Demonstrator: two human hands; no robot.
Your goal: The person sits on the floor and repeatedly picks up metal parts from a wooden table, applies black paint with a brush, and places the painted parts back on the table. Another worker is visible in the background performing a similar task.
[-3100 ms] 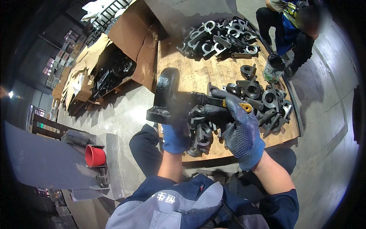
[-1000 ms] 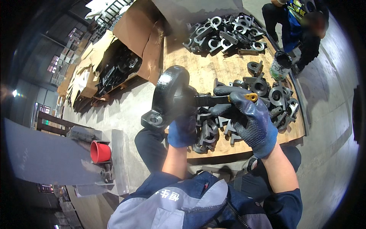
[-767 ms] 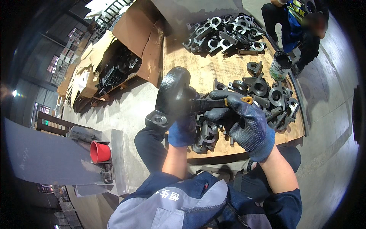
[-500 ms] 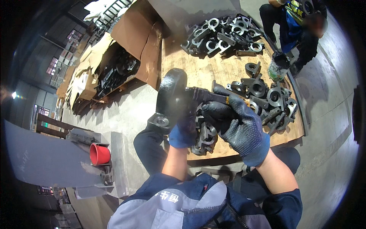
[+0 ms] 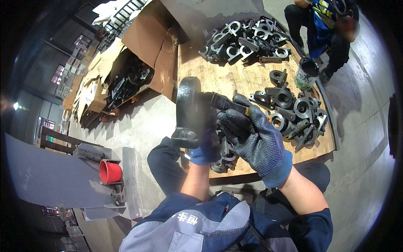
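The black metal part (image 5: 187,110) is at the centre of the frame, left of the midline, held up over the near left edge of the wooden board (image 5: 235,77). It has a rounded, glossy upper end and a foot with a hole at the bottom. The left hand (image 5: 205,152), in a blue glove, grips it from its lower right side; the fingertips are hidden by the part and by a blurred patch.

The right hand (image 5: 258,140), in a dotted, dark-palmed blue glove, is right of centre with fingers curled around the yellow-banded handle of a brush (image 5: 222,102). The black bristle end points left at the upper part of the workpiece; exact contact cannot be told.

One heap of metal brackets (image 5: 248,43) lies at upper centre, a second group (image 5: 287,113) right of centre, and further pieces (image 5: 225,148) just beneath the hands. A can (image 5: 306,75), dark inside, stands at upper right, near a seated co-worker (image 5: 321,29). An open cardboard box (image 5: 147,38) with dark pieces is at upper left; a red bucket (image 5: 110,172) is at lower left.
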